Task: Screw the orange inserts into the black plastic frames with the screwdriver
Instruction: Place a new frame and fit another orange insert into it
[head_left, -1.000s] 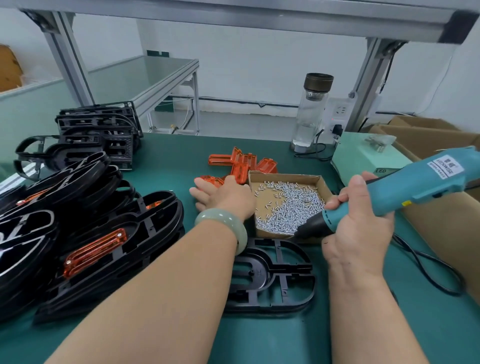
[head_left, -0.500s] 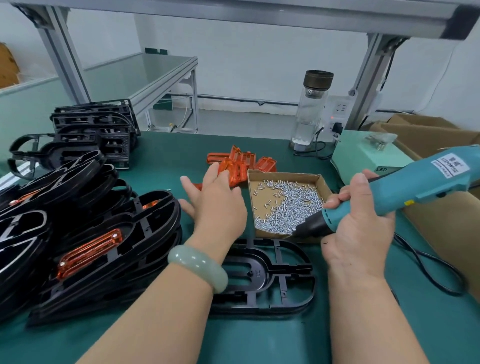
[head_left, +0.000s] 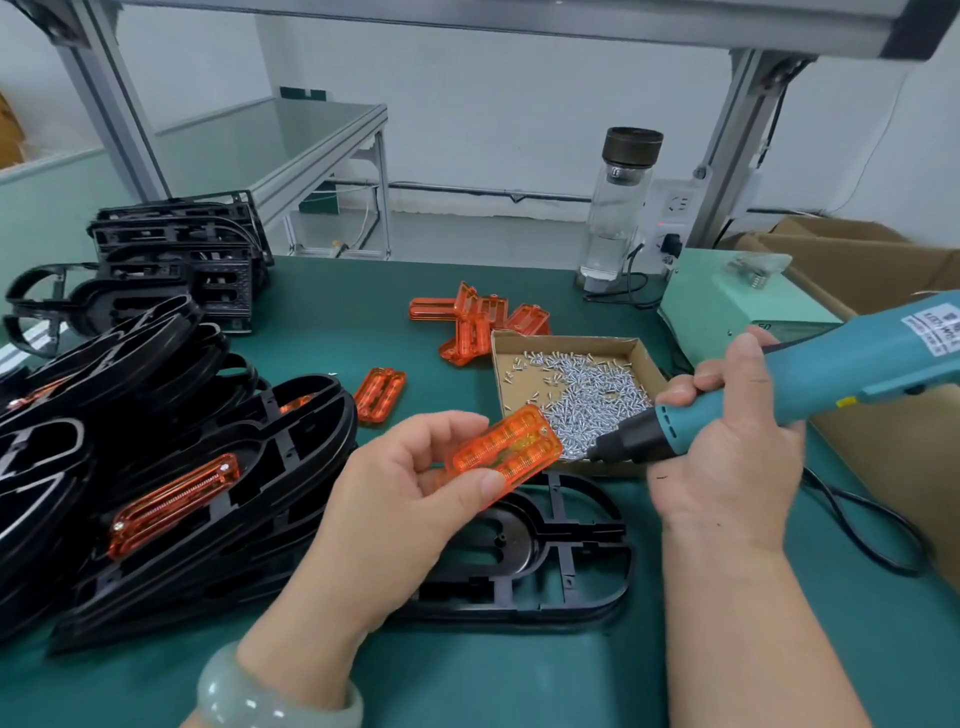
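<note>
Head view: left hand (head_left: 395, 499) curled, thumb and fingers pinching a translucent orange ribbed plastic insert (head_left: 504, 449) above the bare black oval plastic frame (head_left: 545, 561) on the green mat (head_left: 519, 675), not yet seated; right hand (head_left: 727, 452) wrapped round the teal electric screwdriver (head_left: 831, 374), tip at the shallow cardboard tray (head_left: 566, 340) of small silver screws (head_left: 592, 400)

Risks: insert set askew, holes miss, screw cross-threads; tip knocks screws out of tray

Count: 1 screwdriver; 1 bare frame; 1 insert held; 1 lone insert (head_left: 379, 395); heap of inserts (head_left: 478, 322), probably four, overlap obscures; screws uncountable
</note>
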